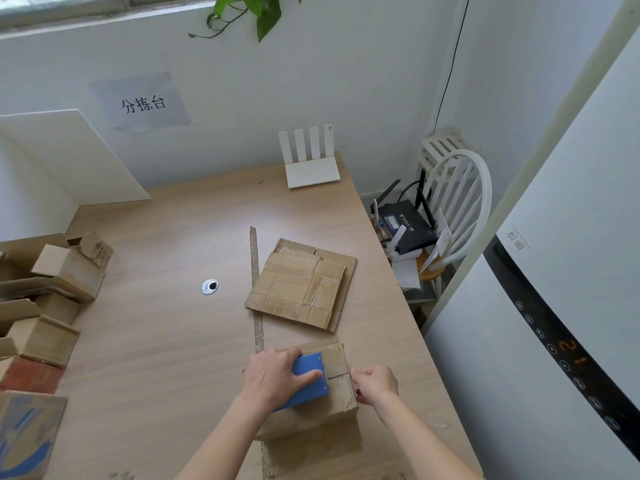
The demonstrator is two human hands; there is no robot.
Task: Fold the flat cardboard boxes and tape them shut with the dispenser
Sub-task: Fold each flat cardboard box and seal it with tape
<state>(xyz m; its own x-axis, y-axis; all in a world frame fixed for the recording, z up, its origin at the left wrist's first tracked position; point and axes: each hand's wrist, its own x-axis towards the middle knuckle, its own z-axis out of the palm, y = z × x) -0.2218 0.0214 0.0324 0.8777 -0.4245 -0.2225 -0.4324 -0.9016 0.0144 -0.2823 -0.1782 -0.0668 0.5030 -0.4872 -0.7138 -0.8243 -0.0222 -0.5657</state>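
Folded box (337, 393) at 6 o'clock on table (166, 341) | left hand (273, 377) grips blue tape dispenser (308, 379) on box top | right hand (375, 384) pinches box's 3 o'clock edge, fingers curled | flat cardboard stack (301, 284) at 12 o'clock, apart | folded boxes (52, 289) at 9 o'clock | white router (311, 168) at far edge

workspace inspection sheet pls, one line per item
surface: wooden table, tape strip stuck along it
job's things: box under blue dispenser; flat cardboard stack behind
clutter: folded boxes at left edge, white router, metal grommet
hands: left hand grips dispenser; right hand pinches at the box's edge
cables: black cable down wall
surroundings: chair holding black router, wall sign, plant
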